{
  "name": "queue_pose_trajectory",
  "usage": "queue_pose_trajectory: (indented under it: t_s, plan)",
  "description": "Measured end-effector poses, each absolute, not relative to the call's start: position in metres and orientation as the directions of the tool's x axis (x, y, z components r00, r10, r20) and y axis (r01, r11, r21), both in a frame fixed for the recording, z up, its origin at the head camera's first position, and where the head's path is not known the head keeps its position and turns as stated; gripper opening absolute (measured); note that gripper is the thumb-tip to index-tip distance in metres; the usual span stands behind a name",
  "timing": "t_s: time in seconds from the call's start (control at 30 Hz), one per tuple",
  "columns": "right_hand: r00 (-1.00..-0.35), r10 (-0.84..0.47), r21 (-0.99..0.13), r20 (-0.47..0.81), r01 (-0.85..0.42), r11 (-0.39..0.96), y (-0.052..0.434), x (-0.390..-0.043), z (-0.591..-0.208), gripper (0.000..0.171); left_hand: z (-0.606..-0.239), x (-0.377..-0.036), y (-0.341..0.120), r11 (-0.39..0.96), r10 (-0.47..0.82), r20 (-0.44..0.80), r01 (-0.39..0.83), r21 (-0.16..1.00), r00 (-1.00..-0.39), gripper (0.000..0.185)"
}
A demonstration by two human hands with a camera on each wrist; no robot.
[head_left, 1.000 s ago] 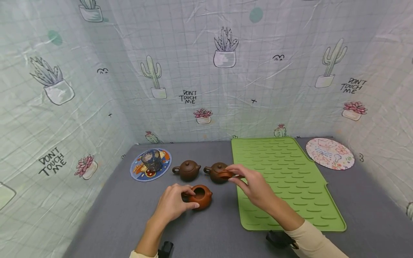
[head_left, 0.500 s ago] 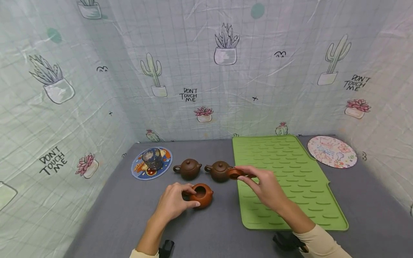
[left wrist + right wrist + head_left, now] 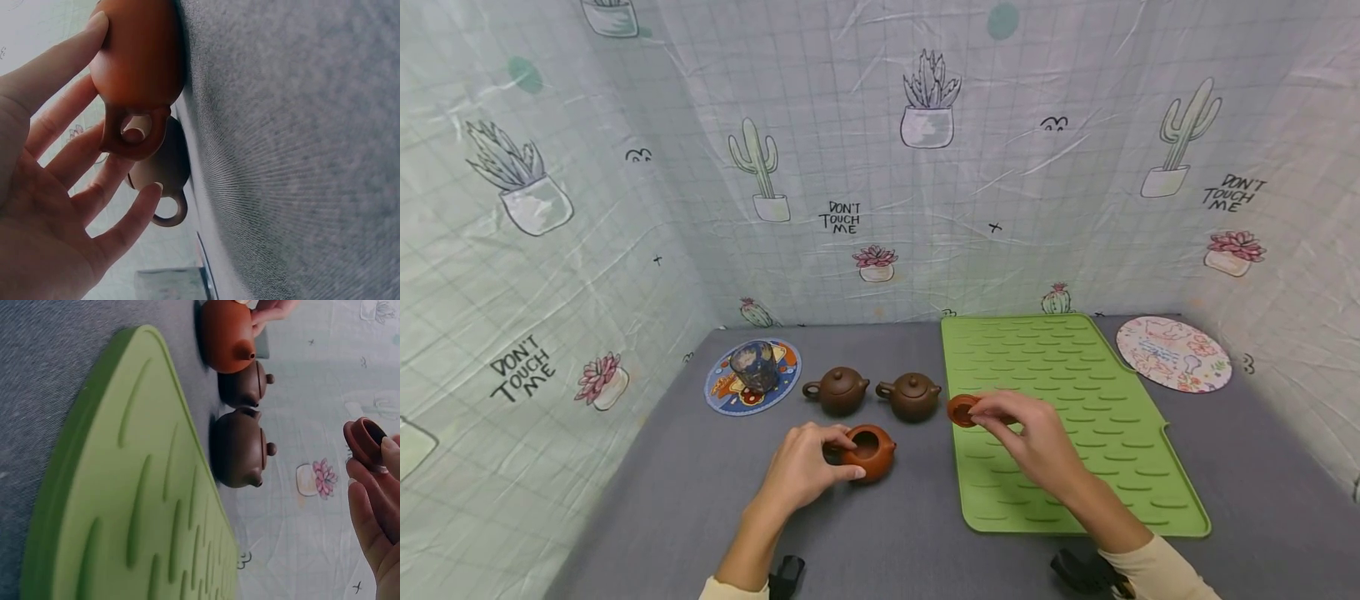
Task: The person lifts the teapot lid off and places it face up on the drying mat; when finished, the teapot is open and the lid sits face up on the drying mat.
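Observation:
My left hand holds a reddish-brown clay teapot by its rim and side, thumb in front and fingertips at the mouth. The pot is lidless, its dark inside showing, and it sits on the grey cloth. In the left wrist view its loop handle points toward my palm. My right hand pinches the matching lid above the left edge of the green mat. The lid is tipped, its hollow underside turned toward the head camera.
Behind the open pot stand two dark brown lidded teapots, one on the left and one on the right. A glass stands on a blue patterned round mat. A pink floral round mat lies at the back right.
My right hand has carried the lid rightward, away from the right dark teapot to over the green mat's edge, and turned its underside into view. The left hand and its teapot hold still.

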State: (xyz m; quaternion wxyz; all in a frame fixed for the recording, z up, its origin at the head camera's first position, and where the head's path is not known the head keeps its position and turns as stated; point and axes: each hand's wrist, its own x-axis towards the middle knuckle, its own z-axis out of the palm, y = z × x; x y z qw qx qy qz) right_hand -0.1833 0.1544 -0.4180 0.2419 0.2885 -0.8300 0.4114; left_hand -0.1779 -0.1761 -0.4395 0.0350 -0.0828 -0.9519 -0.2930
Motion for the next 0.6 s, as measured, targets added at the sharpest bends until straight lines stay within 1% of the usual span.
queue_pose_trajectory:
  t_s: [0.2,0.33,0.6]
  plan:
    - [-0.718,-0.280,-0.538,0.637,-0.674,0.506,0.158,-0.183,-0.423,0.021,-0.440,-0.179,-0.177,0.815,0.141,0.122,0.185,0.550,-0.982,0.029]
    - [-0.742,-0.279,-0.559,0.610,-0.652,0.513,0.161,-0.182,-0.427,0.019,-0.441,-0.179,-0.177,0.814,0.142,0.126,0.188,0.549,-0.982,0.029]
    - [-0.786,-0.294,-0.592,0.543,-0.607,0.530,0.165,-0.179,-0.435,0.022,-0.441,-0.181,-0.177,0.811,0.138,0.120,0.182,0.556,-0.983,0.029]
